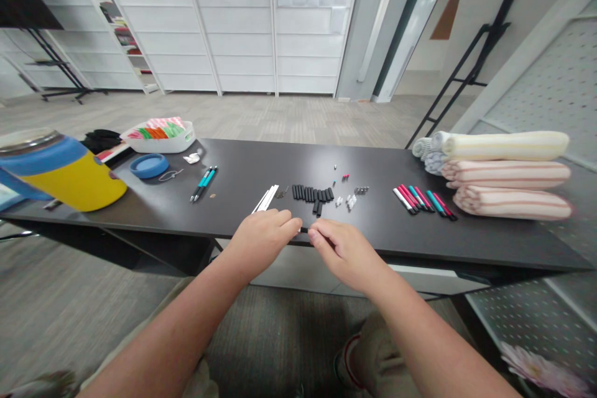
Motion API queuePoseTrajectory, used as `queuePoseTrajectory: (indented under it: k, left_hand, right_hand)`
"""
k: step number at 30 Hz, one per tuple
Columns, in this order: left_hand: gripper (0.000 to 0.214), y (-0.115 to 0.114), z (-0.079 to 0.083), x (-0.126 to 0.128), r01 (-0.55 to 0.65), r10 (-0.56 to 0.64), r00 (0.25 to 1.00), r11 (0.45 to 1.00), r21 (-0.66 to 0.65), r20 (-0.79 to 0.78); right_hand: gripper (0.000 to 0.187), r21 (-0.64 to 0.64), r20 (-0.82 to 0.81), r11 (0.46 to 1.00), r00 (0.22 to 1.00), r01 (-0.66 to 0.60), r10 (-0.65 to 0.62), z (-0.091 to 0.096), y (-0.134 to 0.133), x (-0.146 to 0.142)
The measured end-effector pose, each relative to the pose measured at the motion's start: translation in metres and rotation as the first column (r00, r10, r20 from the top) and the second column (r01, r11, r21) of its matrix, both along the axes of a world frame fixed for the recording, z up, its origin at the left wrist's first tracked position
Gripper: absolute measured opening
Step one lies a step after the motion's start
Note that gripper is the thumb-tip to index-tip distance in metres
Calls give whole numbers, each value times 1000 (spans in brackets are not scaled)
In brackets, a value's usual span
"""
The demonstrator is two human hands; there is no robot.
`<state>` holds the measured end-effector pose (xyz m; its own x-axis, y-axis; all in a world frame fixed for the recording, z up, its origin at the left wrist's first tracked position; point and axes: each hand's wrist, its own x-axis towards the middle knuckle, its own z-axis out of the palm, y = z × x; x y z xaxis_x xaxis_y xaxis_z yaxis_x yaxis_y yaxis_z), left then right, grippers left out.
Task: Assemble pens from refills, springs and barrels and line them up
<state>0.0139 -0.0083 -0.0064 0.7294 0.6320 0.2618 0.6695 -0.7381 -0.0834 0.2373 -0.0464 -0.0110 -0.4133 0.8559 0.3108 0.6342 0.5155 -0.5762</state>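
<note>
Near edge of the table (252, 165), middle: a slim dark piece (305, 230) spans the gap between the two hands, lying roughly crosswise; both its ends are hidden by fingers.
Left hand (265, 237): closed, knuckles up, thumb and forefinger meeting at one end of the piece.
Right hand (342, 252): curled, thumb and forefinger pinching the other end.
Handling of the piece: probably light and fairly stiff, narrow enough to roll or slip between smooth fingertips; whether it is one part or two joined cannot be told.
Where to take hold: best pinched close to each end, on one straight line, since a sideways pull might bend something so thin.
Black tubes (312, 193): grouped just beyond the hands, most side by side; likely light, perhaps slightly rubbery.
White sticks (265, 198): fanned beyond the left hand; likely light, easily scattered, best lifted by the middle.
Clear bits (351, 201) and silver bits (361, 190): clustered right of the tubes; small enough to call for a fingertip pinch.
Coloured pen parts (423, 199): laid slantwise farther right, near rolled towels (510, 172).
</note>
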Motion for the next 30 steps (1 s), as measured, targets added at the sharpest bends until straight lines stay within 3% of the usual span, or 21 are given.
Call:
queuePoseTrajectory:
  k: [3,5,6,7,8,10,12,14,17,21,30]
  left_hand:
    - [19,-2,5,-1,-53,77,978,991,-123,196]
    - [33,0,10,-4,-69,185,872,963,-259,452]
    - [42,3,14,-7,-35,239,777,940,-339,583]
    - [49,6,18,-11,19,313,633,908,-419,708]
    - [56,10,22,-15,132,390,434,864,-486,812]
    - [64,19,31,-25,400,554,74,746,-533,829]
    - [64,28,39,-37,543,674,-99,653,-528,733]
    - [61,35,43,-51,603,746,-201,605,-520,635]
    - [55,41,44,-69,657,795,-273,565,-499,541]
    - [57,43,41,-81,677,777,-328,590,-440,537]
    - [54,45,39,-81,700,791,-332,572,-428,515]
  right_hand:
    - [28,-25,-59,998,997,53,-54,-1,0,0]
    - [26,-35,-86,995,992,91,-94,-1,0,1]
    - [26,-36,-91,994,990,104,-107,-2,1,2]
    - [27,-33,-90,993,989,111,-114,-2,1,2]
    - [28,-29,-85,993,990,115,-117,-3,1,2]
    - [29,-20,-66,994,992,111,-112,-5,1,2]
    - [29,-17,-45,995,994,100,-101,-6,1,1]
    - [30,-20,-29,995,995,93,-94,-8,1,0]
    - [32,-22,-11,995,995,95,-96,-9,1,-2]
    - [35,-9,7,995,995,98,-98,-10,1,-2]
    - [41,36,56,995,994,94,-96,-14,2,-3]
